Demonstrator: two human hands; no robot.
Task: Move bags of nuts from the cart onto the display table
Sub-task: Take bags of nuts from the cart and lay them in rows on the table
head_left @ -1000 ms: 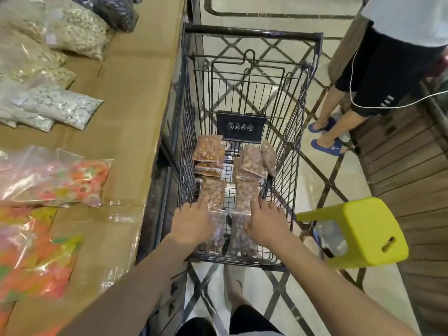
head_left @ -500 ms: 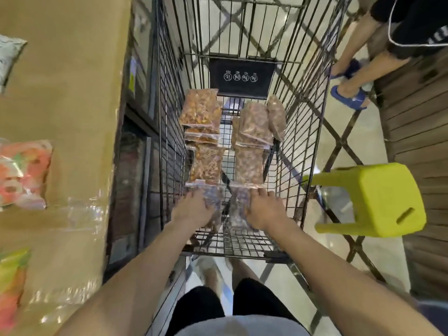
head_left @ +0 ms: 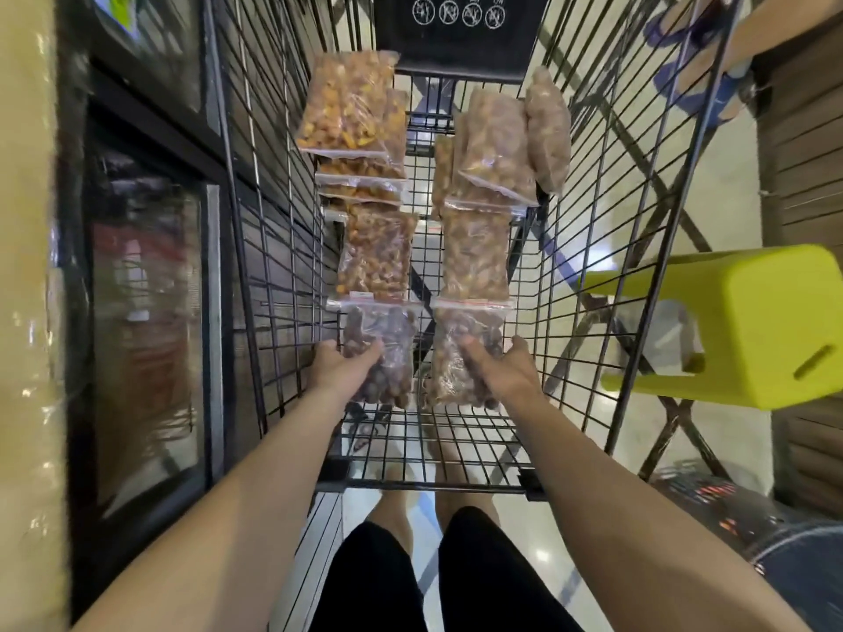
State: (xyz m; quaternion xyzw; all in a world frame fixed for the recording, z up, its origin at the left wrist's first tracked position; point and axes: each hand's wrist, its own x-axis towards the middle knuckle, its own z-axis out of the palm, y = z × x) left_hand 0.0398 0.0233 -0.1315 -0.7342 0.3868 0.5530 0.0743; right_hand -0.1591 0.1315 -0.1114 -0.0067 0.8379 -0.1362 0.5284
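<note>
Nut bags (head_left: 397, 353) in left hand (head_left: 340, 364), right hand (head_left: 499, 374), between cart walls (head_left: 433, 485).

inside cart (head_left: 433, 485), two rows of bags run away from hands. left hand (head_left: 340, 367) grips near left bag (head_left: 387, 358), right hand (head_left: 497, 371) grips near right bag (head_left: 460, 358), side by side on cart floor. beyond left hand: left middle bag (head_left: 376, 255), then left far stack (head_left: 349, 102). beyond right hand: right middle bag (head_left: 474, 255), then right far stack (head_left: 495, 143). stool (head_left: 752, 326) right of right hand, outside cart. display table (head_left: 27, 266) left of left hand.
</note>
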